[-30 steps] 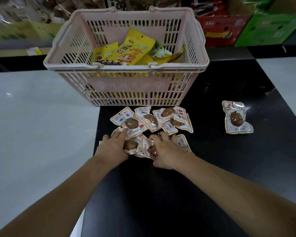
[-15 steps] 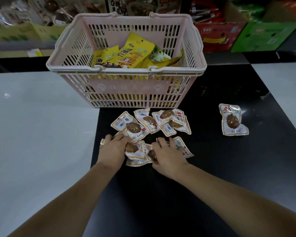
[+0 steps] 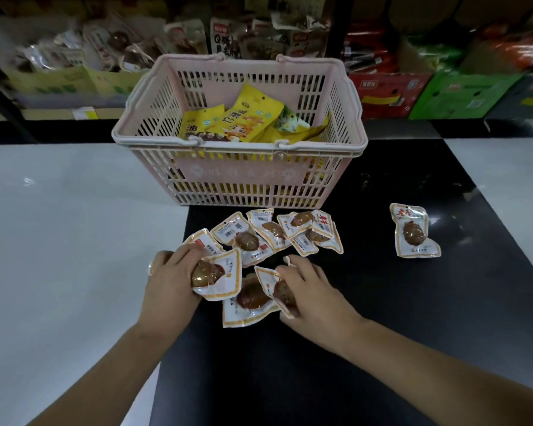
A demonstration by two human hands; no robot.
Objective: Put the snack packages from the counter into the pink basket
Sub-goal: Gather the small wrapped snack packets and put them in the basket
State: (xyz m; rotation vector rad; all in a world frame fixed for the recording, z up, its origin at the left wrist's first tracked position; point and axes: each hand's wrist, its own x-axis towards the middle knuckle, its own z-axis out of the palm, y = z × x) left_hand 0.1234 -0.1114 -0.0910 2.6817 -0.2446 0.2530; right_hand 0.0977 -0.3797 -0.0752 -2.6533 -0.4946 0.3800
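Note:
The pink basket [image 3: 240, 175] stands at the back of the counter with yellow snack bags [image 3: 243, 119] inside. Several small clear snack packages with orange edges [image 3: 274, 232] lie in a heap just in front of it. My left hand [image 3: 170, 281] grips one snack package [image 3: 219, 276], lifted and tilted off the counter. My right hand [image 3: 308, 290] closes on another snack package [image 3: 273, 287] beside a third package [image 3: 246, 305] lying flat. One lone package [image 3: 413, 232] sits apart to the right.
The counter has a white part [image 3: 59, 241] on the left and a black part [image 3: 413, 318] under the packages. Behind the basket are shelves with boxes of goods, a red box [image 3: 385, 93] and a green box [image 3: 462, 96].
Both hands have closed on packages from the near end of the heap and pulled them toward me. The left hand's package has risen off the counter.

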